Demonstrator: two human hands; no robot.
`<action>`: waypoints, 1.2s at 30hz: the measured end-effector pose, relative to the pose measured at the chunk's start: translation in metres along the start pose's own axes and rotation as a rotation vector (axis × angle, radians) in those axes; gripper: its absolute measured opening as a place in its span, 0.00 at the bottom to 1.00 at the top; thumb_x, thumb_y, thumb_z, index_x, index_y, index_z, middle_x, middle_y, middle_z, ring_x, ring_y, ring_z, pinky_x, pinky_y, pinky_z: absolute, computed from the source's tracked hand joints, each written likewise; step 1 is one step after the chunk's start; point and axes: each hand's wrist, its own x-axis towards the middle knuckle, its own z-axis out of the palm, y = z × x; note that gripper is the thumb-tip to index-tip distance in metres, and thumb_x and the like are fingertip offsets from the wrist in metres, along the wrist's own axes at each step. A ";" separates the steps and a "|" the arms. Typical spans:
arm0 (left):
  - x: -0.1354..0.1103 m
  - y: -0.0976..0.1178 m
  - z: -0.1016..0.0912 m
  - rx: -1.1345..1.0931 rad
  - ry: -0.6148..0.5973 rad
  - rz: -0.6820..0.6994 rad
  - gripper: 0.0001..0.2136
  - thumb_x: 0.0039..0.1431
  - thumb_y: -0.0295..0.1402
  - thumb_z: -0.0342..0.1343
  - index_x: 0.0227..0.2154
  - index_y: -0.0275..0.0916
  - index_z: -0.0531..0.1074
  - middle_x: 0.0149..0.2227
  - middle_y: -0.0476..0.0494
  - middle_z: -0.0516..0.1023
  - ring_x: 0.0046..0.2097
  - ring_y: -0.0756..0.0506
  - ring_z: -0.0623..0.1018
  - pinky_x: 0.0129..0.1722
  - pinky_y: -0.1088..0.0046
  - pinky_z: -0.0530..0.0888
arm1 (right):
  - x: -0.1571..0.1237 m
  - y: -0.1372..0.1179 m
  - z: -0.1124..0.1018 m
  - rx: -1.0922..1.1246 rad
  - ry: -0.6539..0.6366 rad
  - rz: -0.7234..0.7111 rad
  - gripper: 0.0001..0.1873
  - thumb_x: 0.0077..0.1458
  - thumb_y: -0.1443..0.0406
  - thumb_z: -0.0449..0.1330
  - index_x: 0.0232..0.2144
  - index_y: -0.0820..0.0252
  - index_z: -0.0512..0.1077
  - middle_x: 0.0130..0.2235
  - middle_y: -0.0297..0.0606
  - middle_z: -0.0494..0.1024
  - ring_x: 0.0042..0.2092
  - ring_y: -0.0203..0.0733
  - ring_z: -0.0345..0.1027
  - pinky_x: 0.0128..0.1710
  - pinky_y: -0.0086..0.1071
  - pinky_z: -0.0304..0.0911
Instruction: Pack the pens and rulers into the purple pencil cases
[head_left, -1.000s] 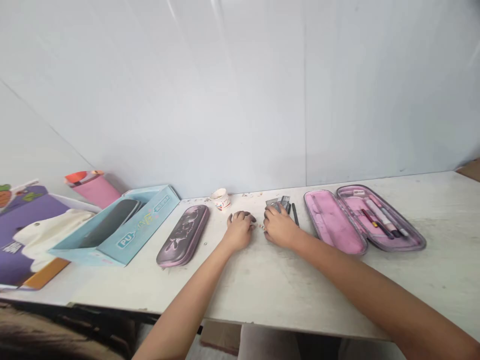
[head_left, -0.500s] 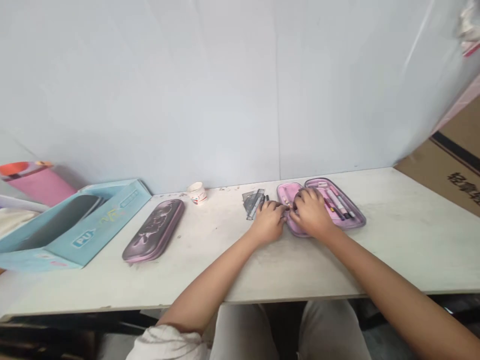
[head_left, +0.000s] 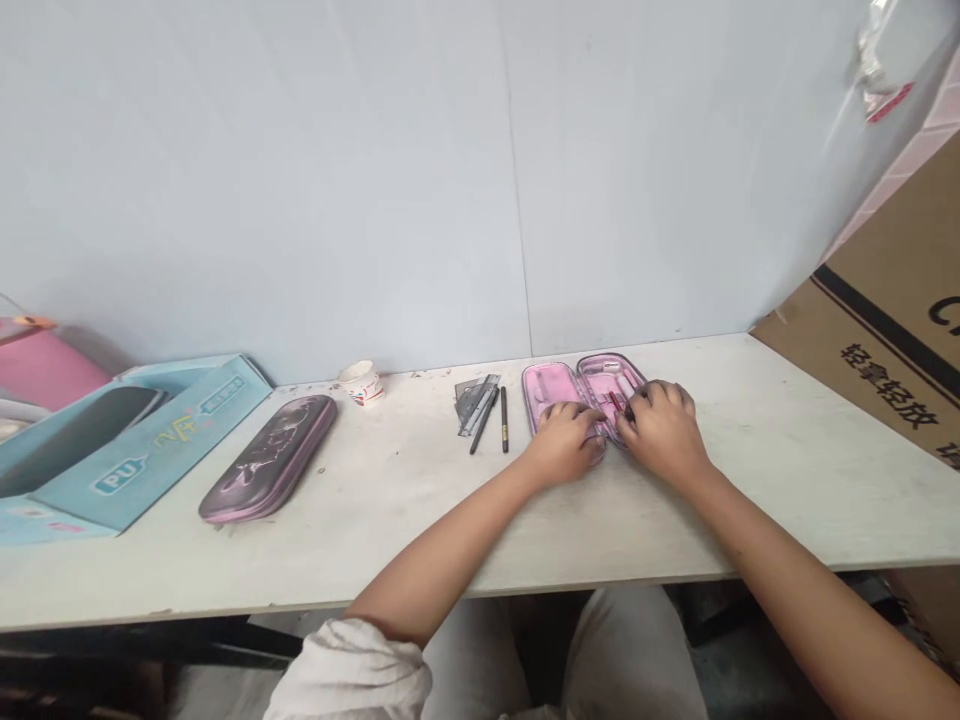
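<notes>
Across the open pencil case [head_left: 586, 392], both hands are shown at work on a pale, scuffed tabletop [head_left: 795, 490]. The case lies flat and opened out into two shallow halves, its pink padded lining bordered by a dark purplish zip edge. The half further to the right holds slim writing implements under elastic, one with a red part [head_left: 616, 402], though these are partly hidden by the fingers. The left hand [head_left: 564, 443] is placed at the near edge of the case, its fingers curled and resting on the left half. The right hand [head_left: 660, 432] is arched over the right half, its fingertips [head_left: 628, 407] curved down among the implements. Neither hand is spread open, but whether either grips anything cannot be determined. Immediately left of the case, a black pen [head_left: 504, 418] lies beside a transparent ruler set [head_left: 475, 405], with a second dark pen [head_left: 484, 420] laid across it. Further left of the case stand a small paper cup [head_left: 361, 382], a closed purple pencil case [head_left: 268, 458] and a pale blue open box [head_left: 135, 450]. A brown cardboard carton [head_left: 892, 300] with black Chinese lettering is seen to the right of the case, beyond the table's end.
</notes>
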 end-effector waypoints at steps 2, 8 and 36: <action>-0.008 -0.013 -0.009 -0.006 0.032 -0.045 0.17 0.59 0.36 0.45 0.51 0.41 0.64 0.52 0.41 0.67 0.55 0.42 0.64 0.56 0.61 0.59 | 0.005 -0.012 0.000 0.028 -0.010 -0.030 0.19 0.56 0.59 0.48 0.35 0.65 0.74 0.39 0.51 0.70 0.46 0.53 0.57 0.50 0.46 0.50; -0.040 -0.068 -0.032 -0.028 0.177 -0.205 0.15 0.59 0.32 0.44 0.48 0.40 0.66 0.50 0.41 0.69 0.54 0.43 0.66 0.55 0.61 0.62 | 0.025 -0.081 -0.001 0.125 -0.093 -0.165 0.19 0.57 0.60 0.47 0.36 0.64 0.74 0.43 0.50 0.70 0.49 0.52 0.56 0.53 0.45 0.48; -0.067 -0.065 -0.044 0.313 0.106 -0.270 0.14 0.63 0.34 0.35 0.41 0.41 0.66 0.37 0.39 0.72 0.40 0.42 0.72 0.42 0.66 0.65 | 0.048 -0.078 -0.001 0.510 0.034 -0.379 0.15 0.60 0.65 0.43 0.31 0.61 0.68 0.37 0.43 0.69 0.43 0.44 0.57 0.46 0.37 0.54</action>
